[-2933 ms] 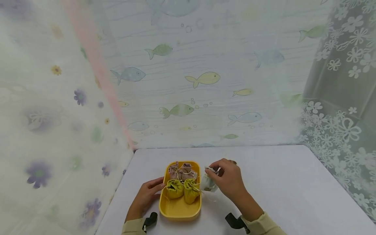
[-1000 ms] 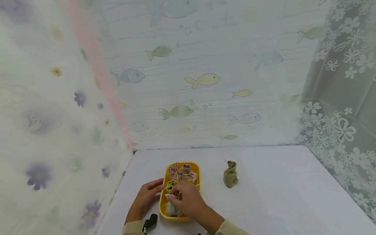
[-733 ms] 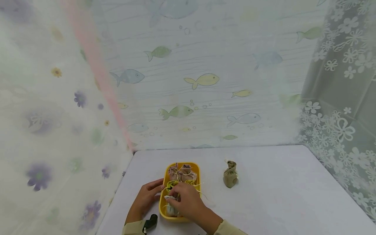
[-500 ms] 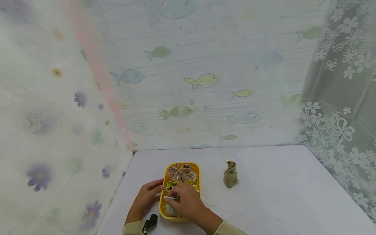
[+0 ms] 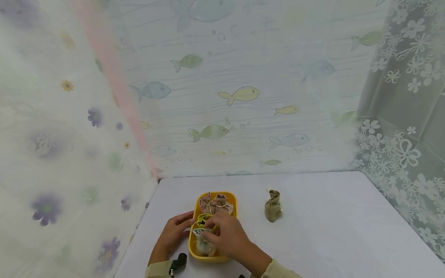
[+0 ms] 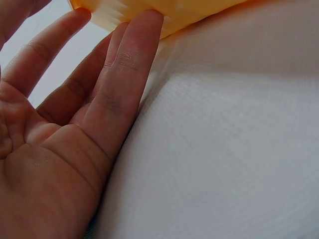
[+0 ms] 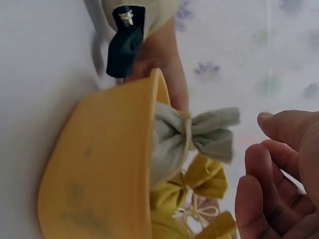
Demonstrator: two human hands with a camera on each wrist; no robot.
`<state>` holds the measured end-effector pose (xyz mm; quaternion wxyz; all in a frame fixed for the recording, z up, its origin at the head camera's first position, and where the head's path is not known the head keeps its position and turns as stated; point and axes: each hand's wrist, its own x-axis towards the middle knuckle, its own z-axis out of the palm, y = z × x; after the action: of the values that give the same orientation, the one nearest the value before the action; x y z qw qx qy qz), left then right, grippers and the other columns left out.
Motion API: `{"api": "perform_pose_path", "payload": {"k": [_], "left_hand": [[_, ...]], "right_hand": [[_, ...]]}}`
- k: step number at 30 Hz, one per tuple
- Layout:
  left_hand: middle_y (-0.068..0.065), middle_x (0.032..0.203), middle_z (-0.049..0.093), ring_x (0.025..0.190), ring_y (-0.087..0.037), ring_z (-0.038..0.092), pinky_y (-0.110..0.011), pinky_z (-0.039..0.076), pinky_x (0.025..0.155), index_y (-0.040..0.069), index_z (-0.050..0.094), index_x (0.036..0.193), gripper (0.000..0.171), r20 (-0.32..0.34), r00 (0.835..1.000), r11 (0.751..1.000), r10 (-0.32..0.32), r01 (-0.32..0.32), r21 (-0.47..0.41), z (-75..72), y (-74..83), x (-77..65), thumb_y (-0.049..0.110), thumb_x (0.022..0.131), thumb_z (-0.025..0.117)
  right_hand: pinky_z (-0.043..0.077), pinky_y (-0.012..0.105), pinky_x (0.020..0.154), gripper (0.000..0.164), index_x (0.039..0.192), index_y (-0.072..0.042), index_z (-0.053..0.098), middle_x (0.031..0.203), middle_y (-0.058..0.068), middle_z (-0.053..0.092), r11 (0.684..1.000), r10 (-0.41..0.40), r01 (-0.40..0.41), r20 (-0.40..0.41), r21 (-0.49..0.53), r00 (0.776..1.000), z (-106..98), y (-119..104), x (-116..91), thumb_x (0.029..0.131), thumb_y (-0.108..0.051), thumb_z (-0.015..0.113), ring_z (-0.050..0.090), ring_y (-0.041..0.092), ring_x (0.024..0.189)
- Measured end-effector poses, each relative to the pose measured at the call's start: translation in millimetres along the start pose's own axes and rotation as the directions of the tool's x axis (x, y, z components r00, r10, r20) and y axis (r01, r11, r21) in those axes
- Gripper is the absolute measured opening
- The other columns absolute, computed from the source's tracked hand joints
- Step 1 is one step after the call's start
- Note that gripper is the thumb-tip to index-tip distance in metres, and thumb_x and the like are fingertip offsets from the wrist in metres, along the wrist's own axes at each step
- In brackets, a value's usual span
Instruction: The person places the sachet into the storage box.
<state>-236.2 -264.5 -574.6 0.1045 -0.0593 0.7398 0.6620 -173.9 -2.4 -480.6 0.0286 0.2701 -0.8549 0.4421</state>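
A yellow plastic tray (image 5: 213, 260) holds small drawstring pouches. My left hand (image 5: 175, 229) rests against the tray's left side, its fingertips touching the yellow wall in the left wrist view. Inside the front end stands a pale grey-green pouch (image 7: 169, 137), tied with cord below its ruffled top. Just beyond that top, my right hand (image 7: 281, 184) has its fingers loosely bent, with a gap between them and the cloth. Mustard-yellow pouches (image 7: 212, 179) sit beside the pale one, partly hidden by the right hand in the head view. Two pinkish-brown pouches (image 5: 206, 204) fill the far end.
On the white table (image 5: 323, 231), right of the tray, an olive-brown pouch (image 5: 272, 208) stands upright, with something pale just showing at its right side. Fish-patterned sheeting (image 5: 243, 116) hangs behind the table, and flowered sheeting (image 5: 69, 162) on the left.
The right hand carried the pale pouch from the tray's right side into its front end, then let go and drew slightly right. The olive-brown pouch came into sight. The left hand stayed put.
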Motion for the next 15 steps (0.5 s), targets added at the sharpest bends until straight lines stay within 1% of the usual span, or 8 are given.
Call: {"api": "perform_pose_path", "payload": {"k": [4,8,10,12,15], "left_hand": [[-0.014,0.150,0.059,0.120,-0.022,0.067,-0.040,0.061,0.095,0.009,0.063,0.143,0.068,-0.011,1.000,1.000,0.007,-0.007,-0.006,1.9,0.1,-0.3,0.045,0.088,0.081],[-0.013,0.149,0.059,0.120,-0.022,0.067,-0.040,0.061,0.094,0.009,0.064,0.142,0.063,-0.018,1.000,1.000,0.015,-0.015,-0.019,3.1,0.3,-0.9,0.041,0.089,0.081],[-0.014,0.148,0.060,0.119,-0.021,0.067,-0.040,0.062,0.093,0.009,0.064,0.141,0.063,-0.021,1.000,1.000,0.019,-0.019,-0.021,3.2,0.9,-1.4,0.040,0.089,0.081],[-0.013,0.148,0.060,0.118,-0.021,0.067,-0.040,0.062,0.093,0.009,0.064,0.142,0.064,-0.021,1.000,1.000,0.015,-0.016,-0.021,2.9,1.0,-1.1,0.041,0.089,0.081],[-0.013,0.148,0.060,0.117,-0.021,0.067,-0.040,0.062,0.093,0.009,0.062,0.143,0.067,0.000,1.000,1.000,0.014,-0.014,-0.015,1.9,0.9,0.4,0.043,0.089,0.080]], "right_hand": [[0.050,0.016,0.060,0.018,0.103,-0.022,0.076,0.097,-0.010,0.066,0.998,-0.045,0.041,-0.084,-0.056,0.995,-13.7,9.2,-2.3,0.093,-0.036,0.079,0.053,-0.002,0.068],[0.049,0.017,0.059,0.019,0.106,-0.024,0.077,0.098,-0.007,0.067,0.993,-0.042,0.019,-0.192,-0.120,0.980,-30.6,21.8,-5.4,0.091,-0.035,0.081,0.055,0.003,0.069],[0.049,0.017,0.060,0.019,0.106,-0.025,0.077,0.099,-0.007,0.066,0.987,-0.041,0.000,-0.253,-0.158,0.966,-39.3,29.9,-6.5,0.089,-0.033,0.083,0.058,0.006,0.073],[0.051,0.019,0.063,0.021,0.105,-0.024,0.076,0.101,-0.006,0.065,0.982,-0.041,-0.019,-0.309,-0.188,0.950,-48.2,38.6,-7.9,0.087,-0.030,0.085,0.061,0.009,0.078],[0.056,0.025,0.070,0.023,0.105,-0.024,0.076,0.105,-0.007,0.065,0.968,-0.029,-0.070,-0.383,-0.242,0.923,-61.4,52.8,-11.0,0.085,-0.028,0.087,0.063,0.013,0.088]]}}
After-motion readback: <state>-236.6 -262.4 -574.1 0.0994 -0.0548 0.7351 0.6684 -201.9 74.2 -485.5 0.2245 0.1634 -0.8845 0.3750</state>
